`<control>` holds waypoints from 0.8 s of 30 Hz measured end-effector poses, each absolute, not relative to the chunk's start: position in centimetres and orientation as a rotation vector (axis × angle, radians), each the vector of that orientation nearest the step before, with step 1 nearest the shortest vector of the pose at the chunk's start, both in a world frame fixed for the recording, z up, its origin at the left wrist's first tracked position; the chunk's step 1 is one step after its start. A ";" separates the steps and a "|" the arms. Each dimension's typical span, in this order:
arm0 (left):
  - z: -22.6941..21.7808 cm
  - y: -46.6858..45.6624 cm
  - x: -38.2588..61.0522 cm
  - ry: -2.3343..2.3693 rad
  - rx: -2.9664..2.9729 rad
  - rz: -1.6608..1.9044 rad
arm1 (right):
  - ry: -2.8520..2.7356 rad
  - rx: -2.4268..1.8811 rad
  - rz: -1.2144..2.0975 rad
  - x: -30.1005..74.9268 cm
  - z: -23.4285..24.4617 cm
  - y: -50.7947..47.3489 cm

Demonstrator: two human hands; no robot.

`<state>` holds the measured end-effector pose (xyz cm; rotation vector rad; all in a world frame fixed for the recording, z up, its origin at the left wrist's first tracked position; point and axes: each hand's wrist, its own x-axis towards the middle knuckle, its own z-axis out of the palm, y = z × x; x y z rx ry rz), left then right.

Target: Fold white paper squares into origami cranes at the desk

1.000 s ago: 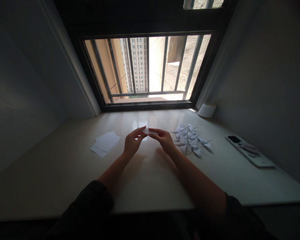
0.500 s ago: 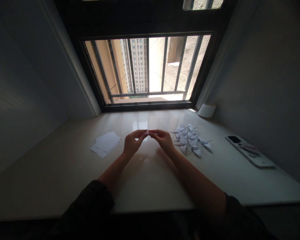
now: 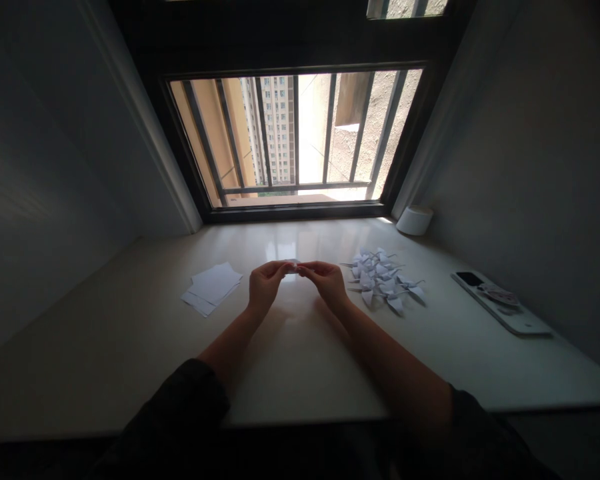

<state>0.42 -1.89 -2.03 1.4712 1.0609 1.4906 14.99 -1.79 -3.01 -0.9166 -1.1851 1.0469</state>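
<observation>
My left hand (image 3: 264,285) and my right hand (image 3: 327,283) meet above the middle of the pale table (image 3: 290,360). Both pinch a small folded piece of white paper (image 3: 292,267) between thumb and fingertips. Most of the paper is hidden by the fingers. A stack of flat white paper squares (image 3: 211,287) lies to the left of my left hand. A heap of several folded white paper cranes (image 3: 383,279) lies just to the right of my right hand.
A barred window (image 3: 295,137) stands behind the table, with a dark frame. A white round container (image 3: 414,220) sits in the back right corner. A long white tray (image 3: 503,311) with a dark phone-like object lies at the right, near the wall.
My fingertips have drawn closer together. The paper between them showed as a wider flat strip a second ago and is now squeezed smaller and mostly covered.
</observation>
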 end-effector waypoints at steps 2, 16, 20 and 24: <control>-2.1 -1.9 0.5 1.051 1.472 1.526 | -1.157 -0.905 1.097 14.9 -2.9 -1.9; -2.8 -1.4 0.3 1.085 1.440 1.666 | -1.120 -0.896 1.130 15.1 -3.1 -1.6; -2.9 -1.3 0.2 1.092 1.448 1.663 | -1.101 -0.919 1.124 15.2 -3.1 -1.5; -2.6 -1.6 0.2 1.102 1.504 1.650 | -1.103 -0.943 1.144 15.3 -3.2 -1.4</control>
